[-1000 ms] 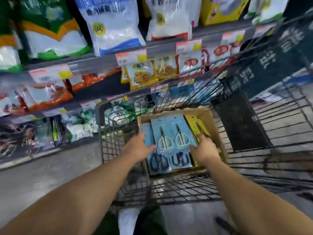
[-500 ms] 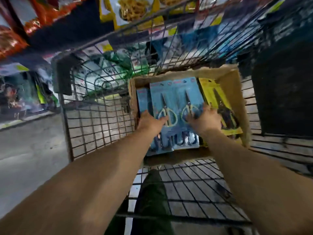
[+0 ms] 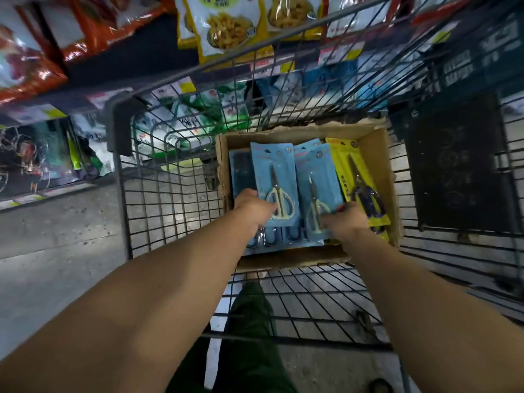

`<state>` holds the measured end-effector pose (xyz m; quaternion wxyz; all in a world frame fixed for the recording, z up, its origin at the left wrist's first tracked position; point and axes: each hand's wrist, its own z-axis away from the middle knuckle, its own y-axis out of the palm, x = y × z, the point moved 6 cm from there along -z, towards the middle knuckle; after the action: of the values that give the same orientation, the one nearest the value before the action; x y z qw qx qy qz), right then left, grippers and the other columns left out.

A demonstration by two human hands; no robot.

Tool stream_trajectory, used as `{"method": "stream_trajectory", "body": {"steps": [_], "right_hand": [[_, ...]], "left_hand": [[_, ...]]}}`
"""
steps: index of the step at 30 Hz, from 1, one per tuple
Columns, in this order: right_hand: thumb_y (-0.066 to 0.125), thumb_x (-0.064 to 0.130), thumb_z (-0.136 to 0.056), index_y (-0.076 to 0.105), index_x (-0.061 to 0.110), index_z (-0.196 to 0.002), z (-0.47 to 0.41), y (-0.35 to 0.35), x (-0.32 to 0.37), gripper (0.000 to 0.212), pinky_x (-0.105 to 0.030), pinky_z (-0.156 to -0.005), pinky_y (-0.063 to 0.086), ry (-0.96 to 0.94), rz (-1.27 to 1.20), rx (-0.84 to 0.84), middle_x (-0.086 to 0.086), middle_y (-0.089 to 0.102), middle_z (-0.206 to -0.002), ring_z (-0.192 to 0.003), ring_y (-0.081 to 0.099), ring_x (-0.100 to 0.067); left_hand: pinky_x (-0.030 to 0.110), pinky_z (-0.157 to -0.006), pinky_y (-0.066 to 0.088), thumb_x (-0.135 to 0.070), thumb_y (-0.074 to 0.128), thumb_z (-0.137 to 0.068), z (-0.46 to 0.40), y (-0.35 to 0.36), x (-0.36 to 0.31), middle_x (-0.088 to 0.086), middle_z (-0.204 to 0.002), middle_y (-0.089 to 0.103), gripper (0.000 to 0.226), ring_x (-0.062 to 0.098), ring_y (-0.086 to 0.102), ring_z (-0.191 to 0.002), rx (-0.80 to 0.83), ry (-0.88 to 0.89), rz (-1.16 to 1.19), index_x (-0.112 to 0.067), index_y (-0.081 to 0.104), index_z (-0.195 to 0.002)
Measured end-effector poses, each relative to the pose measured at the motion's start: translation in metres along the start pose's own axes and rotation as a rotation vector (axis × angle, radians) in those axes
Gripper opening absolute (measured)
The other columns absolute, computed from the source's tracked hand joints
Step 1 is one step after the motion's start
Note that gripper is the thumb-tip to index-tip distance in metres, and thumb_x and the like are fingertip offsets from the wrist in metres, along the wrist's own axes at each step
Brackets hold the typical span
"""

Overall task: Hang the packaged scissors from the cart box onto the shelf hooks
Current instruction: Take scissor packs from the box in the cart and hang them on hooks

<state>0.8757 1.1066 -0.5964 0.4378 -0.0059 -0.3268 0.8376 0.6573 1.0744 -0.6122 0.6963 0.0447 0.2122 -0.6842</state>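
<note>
Two bare arms reach into a wire shopping cart (image 3: 147, 199), where a cardboard box (image 3: 377, 154) at 12 o'clock holds carded scissors. The left hand (image 3: 252, 207) grips one blue pack (image 3: 273, 168), the right hand (image 3: 344, 219) another (image 3: 320, 177), probably for hanging. Half a second ago both packs lay flat together; now they are lifted apart.

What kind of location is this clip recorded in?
Most likely a supermarket aisle: a wire shopping cart, shelves of bagged food with price tags, and a cardboard box of carded scissors the hands are picking from.
</note>
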Motion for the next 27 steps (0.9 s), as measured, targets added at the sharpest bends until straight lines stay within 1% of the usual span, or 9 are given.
{"method": "stream_trajectory", "body": {"steps": [2, 5, 10, 14, 18, 21, 23, 25, 27], "right_hand": [[0.075, 0.01, -0.078, 0.048, 0.017, -0.089, 0.012, 0.001, 0.0, 0.03, -0.029, -0.067, 0.046, -0.004, -0.153, 0.044, -0.01, 0.062, -0.098, -0.082, 0.058, -0.022], [0.072, 0.001, -0.08, 0.053, 0.013, -0.101, 0.038, 0.002, 0.009, 0.03, -0.027, -0.055, 0.049, 0.035, -0.351, 0.213, -0.011, 0.064, -0.09, -0.071, 0.061, -0.019], [0.063, 0.001, -0.079, 0.05, 0.001, -0.108, 0.095, -0.002, 0.043, 0.032, -0.023, -0.047, 0.04, -0.037, -0.124, 0.273, -0.009, 0.049, -0.079, -0.05, 0.048, -0.014], [0.057, 0.0, -0.076, 0.055, 0.009, -0.103, 0.153, 0.028, 0.108, 0.029, -0.028, -0.053, 0.036, -0.25, -0.002, 0.269, -0.01, 0.053, -0.083, -0.066, 0.048, -0.023], [0.053, -0.003, -0.063, 0.063, 0.008, -0.097, 0.212, 0.101, 0.177, 0.037, -0.034, -0.061, 0.042, -0.441, -0.048, 0.331, -0.015, 0.06, -0.077, -0.073, 0.054, -0.026], [0.05, -0.009, -0.065, 0.057, 0.01, -0.077, 0.279, 0.172, 0.222, 0.023, -0.032, -0.063, 0.043, -0.515, -0.095, 0.41, -0.008, 0.058, -0.07, -0.072, 0.054, -0.026], [0.059, 0.007, -0.063, 0.06, 0.008, -0.075, 0.327, 0.226, 0.245, 0.012, -0.036, -0.067, 0.052, -0.553, -0.12, 0.47, -0.005, 0.063, -0.071, -0.074, 0.059, -0.029], [0.074, 0.026, -0.063, 0.068, 0.012, -0.088, 0.376, 0.282, 0.264, 0.029, -0.05, -0.088, 0.054, -0.581, -0.181, 0.522, -0.007, 0.071, -0.093, -0.095, 0.065, -0.031], [0.079, 0.026, -0.075, 0.068, 0.019, -0.099, 0.437, 0.328, 0.281, 0.027, -0.047, -0.091, 0.053, -0.665, -0.198, 0.575, -0.004, 0.072, -0.104, -0.1, 0.066, -0.025]], "left_hand": [[0.048, -0.087, 0.059, -0.006, 0.072, -0.086, 0.016, -0.006, -0.001, 0.011, -0.115, 0.067, 0.04, 0.028, 0.067, -0.102, 0.06, -0.012, 0.044, -0.01, 0.058, -0.124], [0.048, -0.088, 0.057, 0.009, 0.062, -0.089, 0.041, -0.031, 0.001, 0.01, -0.119, 0.063, 0.043, 0.028, 0.066, -0.104, 0.163, -0.041, 0.154, -0.012, 0.053, -0.125], [0.052, -0.09, 0.055, 0.022, 0.05, -0.082, 0.087, -0.101, -0.002, 0.02, -0.11, 0.066, 0.04, 0.037, 0.067, -0.102, 0.241, 0.072, 0.231, -0.006, 0.061, -0.109], [0.04, -0.076, 0.049, 0.012, 0.049, -0.076, 0.125, -0.176, -0.005, 0.012, -0.064, 0.057, 0.018, 0.029, 0.055, -0.071, 0.076, 0.198, 0.351, -0.004, 0.056, -0.07], [0.035, -0.072, 0.051, 0.006, 0.052, -0.085, 0.16, -0.265, 0.009, 0.01, -0.065, 0.058, 0.023, 0.026, 0.058, -0.071, -0.069, 0.306, 0.546, -0.011, 0.052, -0.069], [0.02, -0.047, 0.05, 0.01, 0.051, -0.086, 0.179, -0.344, 0.039, -0.001, -0.046, 0.059, 0.026, 0.011, 0.058, -0.041, -0.102, 0.366, 0.586, -0.011, 0.057, -0.071], [0.031, -0.057, 0.058, 0.002, 0.062, -0.072, 0.193, -0.401, 0.07, 0.004, -0.062, 0.067, 0.013, 0.017, 0.065, -0.055, -0.094, 0.4, 0.591, -0.009, 0.064, -0.078], [0.052, -0.078, 0.06, -0.003, 0.065, -0.06, 0.208, -0.465, 0.106, 0.012, -0.082, 0.072, 0.025, 0.027, 0.07, -0.079, -0.106, 0.43, 0.597, -0.009, 0.068, -0.084], [0.046, -0.067, 0.062, 0.001, 0.066, -0.075, 0.233, -0.525, 0.142, 0.011, -0.078, 0.073, 0.018, 0.027, 0.072, -0.072, -0.112, 0.419, 0.668, -0.01, 0.067, -0.09]]}}
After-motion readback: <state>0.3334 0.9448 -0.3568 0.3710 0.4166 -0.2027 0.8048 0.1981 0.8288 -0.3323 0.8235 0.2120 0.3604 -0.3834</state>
